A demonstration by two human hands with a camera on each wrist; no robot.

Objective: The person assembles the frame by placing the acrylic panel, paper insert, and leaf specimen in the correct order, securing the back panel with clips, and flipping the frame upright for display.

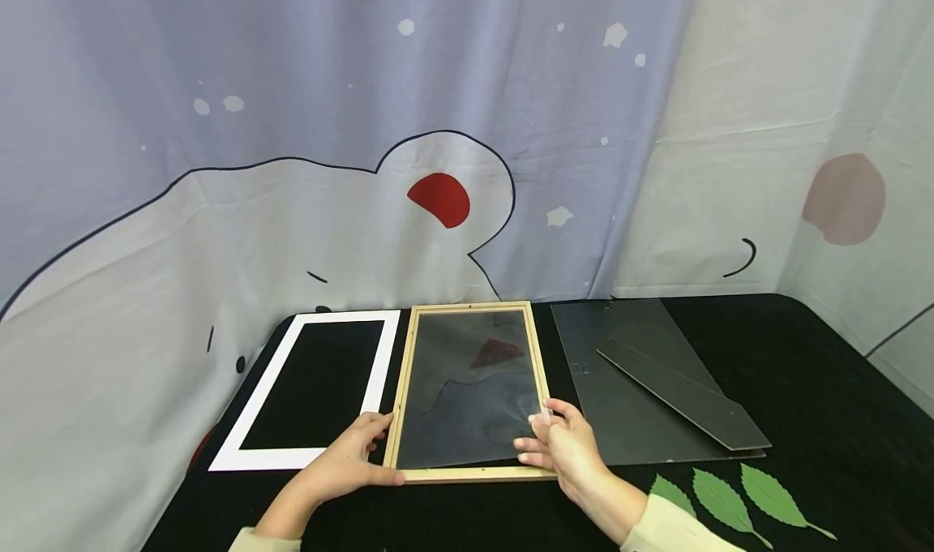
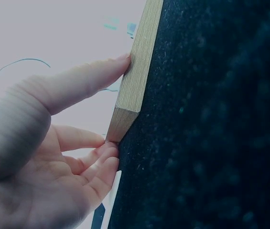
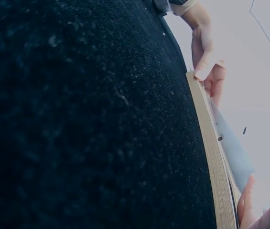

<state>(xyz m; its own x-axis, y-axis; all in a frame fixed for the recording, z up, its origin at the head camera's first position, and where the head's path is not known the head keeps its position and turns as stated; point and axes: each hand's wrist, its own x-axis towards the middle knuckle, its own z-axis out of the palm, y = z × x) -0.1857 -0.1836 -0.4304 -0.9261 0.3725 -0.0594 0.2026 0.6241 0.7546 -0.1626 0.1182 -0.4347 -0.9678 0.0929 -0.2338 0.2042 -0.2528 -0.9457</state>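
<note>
A light wooden picture frame (image 1: pixel 477 475) lies on the black cloth in front of me. Inside it a clear, reflective sheet (image 1: pixel 467 406) sits with its near right part lifted, leaving a dark gap above the near rail. My right hand (image 1: pixel 565 455) pinches the sheet's right edge between thumb and forefinger, above the frame's right rail. At the near left corner my left hand (image 1: pixel 346 459) holds the frame, its thumb against the front rail (image 2: pixel 137 71) and its fingertips at the left side. The right wrist view shows the sheet (image 3: pixel 232 143) standing slanted above the rail.
On the left lies a white rectangular mat border (image 1: pixel 277 459). At right is a dark backing board (image 1: pixel 620 422) with a folded-up flap (image 1: pixel 686 398). Several green leaves (image 1: pixel 722 499) lie at the near right. A printed curtain (image 1: pixel 328 236) hangs behind the table.
</note>
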